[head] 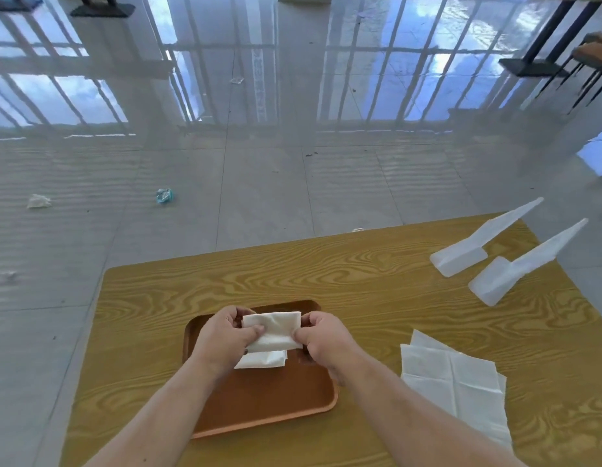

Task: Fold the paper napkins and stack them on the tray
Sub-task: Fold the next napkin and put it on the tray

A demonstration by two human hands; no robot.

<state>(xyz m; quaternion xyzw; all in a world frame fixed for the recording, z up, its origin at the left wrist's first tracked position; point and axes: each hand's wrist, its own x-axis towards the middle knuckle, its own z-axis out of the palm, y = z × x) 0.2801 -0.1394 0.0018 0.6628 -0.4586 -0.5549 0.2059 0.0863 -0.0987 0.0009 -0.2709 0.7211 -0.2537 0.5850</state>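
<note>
A folded white napkin (275,330) is held just above the brown tray (276,402). My left hand (227,335) pinches its left edge and my right hand (323,340) pinches its right edge. Under it, on the tray's far half, lies a small stack of folded napkins (263,360), partly hidden by the held one and my left hand. To the right of the tray, unfolded white napkins (456,382) lie spread flat on the wooden table (360,274).
Two white plastic wedge-shaped pieces (475,247) (518,271) stand at the table's far right corner. The glossy tiled floor beyond the table holds scraps of crumpled litter (164,195). Dark table legs and chairs (589,59) stand at the far right.
</note>
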